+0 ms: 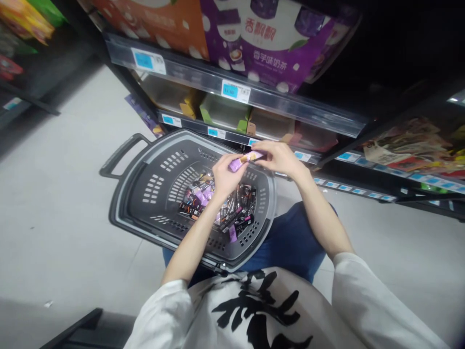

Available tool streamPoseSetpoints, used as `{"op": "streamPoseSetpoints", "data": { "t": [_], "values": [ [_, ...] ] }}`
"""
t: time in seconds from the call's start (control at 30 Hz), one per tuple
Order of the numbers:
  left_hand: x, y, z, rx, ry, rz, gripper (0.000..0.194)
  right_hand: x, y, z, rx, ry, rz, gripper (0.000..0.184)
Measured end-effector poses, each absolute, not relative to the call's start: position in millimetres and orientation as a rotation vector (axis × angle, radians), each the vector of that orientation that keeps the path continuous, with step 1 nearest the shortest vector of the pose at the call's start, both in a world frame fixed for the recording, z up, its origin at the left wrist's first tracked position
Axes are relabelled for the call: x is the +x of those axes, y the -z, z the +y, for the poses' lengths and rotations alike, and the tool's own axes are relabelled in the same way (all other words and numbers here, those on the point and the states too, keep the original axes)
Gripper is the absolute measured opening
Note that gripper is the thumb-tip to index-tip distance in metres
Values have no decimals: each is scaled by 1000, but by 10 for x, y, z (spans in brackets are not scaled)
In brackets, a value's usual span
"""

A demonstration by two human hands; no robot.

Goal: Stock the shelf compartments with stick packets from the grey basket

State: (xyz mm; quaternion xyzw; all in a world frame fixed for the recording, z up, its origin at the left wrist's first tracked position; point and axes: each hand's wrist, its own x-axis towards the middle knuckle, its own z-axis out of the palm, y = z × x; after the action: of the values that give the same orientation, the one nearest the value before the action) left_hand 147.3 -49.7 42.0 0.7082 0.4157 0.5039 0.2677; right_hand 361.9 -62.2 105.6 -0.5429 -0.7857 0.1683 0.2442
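Observation:
A small, narrow purple packet [238,164] with a yellowish patch is held level between my two hands, above the near-right part of a dark grey shopping basket [152,160]. My left hand [227,175] is closed around its left end. With thumb and fingertips, my right hand [279,157] pinches the right end, partly covering it. At the bottom of the basket lies a loose heap of small packets [203,195], purple, black and shiny; my left forearm hides part of the heap.
Beyond the basket stands a shelf rack with price tags [235,91]. Large purple drink cartons [269,53] fill an upper shelf, and open display boxes [225,112] line a lower one. The basket's handle [123,152] sticks out left over the grey floor [61,194]. My knees are beneath the basket.

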Motion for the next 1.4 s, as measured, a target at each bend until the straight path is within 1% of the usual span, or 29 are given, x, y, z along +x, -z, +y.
{"op": "streamPoseSetpoints", "data": {
  "t": [0.07, 0.2, 0.27, 0.33, 0.4, 0.47, 0.53, 0.6, 0.67, 0.8, 0.83, 0.93, 1.13, 1.27, 1.4],
  "values": [
    [1477, -412, -511, 1889, -1325, 1107, 18, 3576, -1013, -659, -1515, -477, -2304, 30],
    [1501, -341, -539, 1895, -1237, 1049, 22, 3588, -946, -638, -1584, -461, -2327, 33],
    [1512, -304, -548, 1908, -1184, 983, 29, 3701, -981, -607, -1612, -475, -2320, 32],
    [1517, -284, -558, 1972, -1104, 891, 42, 3911, -1068, -600, -1681, -551, -2294, 27],
    [1514, -276, -573, 2139, -976, 761, 52, 4204, -1165, -645, -1794, -730, -2194, 19],
    [1514, -259, -598, 2339, -787, 610, 55, 4536, -1201, -755, -1901, -1010, -1982, 16],
    [1526, -212, -635, 2465, -602, 495, 54, 4836, -1112, -925, -1930, -1251, -1733, 21],
    [1554, -137, -676, 2516, -484, 443, 52, 5043, -878, -1129, -1883, -1330, -1597, 26],
    [1586, -58, -713, 2552, -409, 432, 51, 5134, -535, -1326, -1871, -1278, -1601, 24],
    [1611, 23, -738, 2633, -336, 439, 47, 5099, 184, -1473, -2011, -902, -1846, 14],
    [1607, 23, -737, 2645, -338, 443, 47, 5088, 327, -1434, -2034, -821, -1896, 15],
    [1593, 1, -735, 2661, -345, 462, 44, 5119, 639, -1176, -2087, -671, -1936, 26],
    [1613, -60, -786, 2708, -285, 496, 35, 5372, 1038, -594, -2510, -631, -1818, 33],
    [1636, -83, -820, 2630, -312, 539, 28, 5516, 1202, -383, -2569, -663, -1802, 42],
    [1642, -77, -836, 2494, -386, 559, 23, 5616, 1292, -226, -2543, -720, -1934, 47]
  ]
}}
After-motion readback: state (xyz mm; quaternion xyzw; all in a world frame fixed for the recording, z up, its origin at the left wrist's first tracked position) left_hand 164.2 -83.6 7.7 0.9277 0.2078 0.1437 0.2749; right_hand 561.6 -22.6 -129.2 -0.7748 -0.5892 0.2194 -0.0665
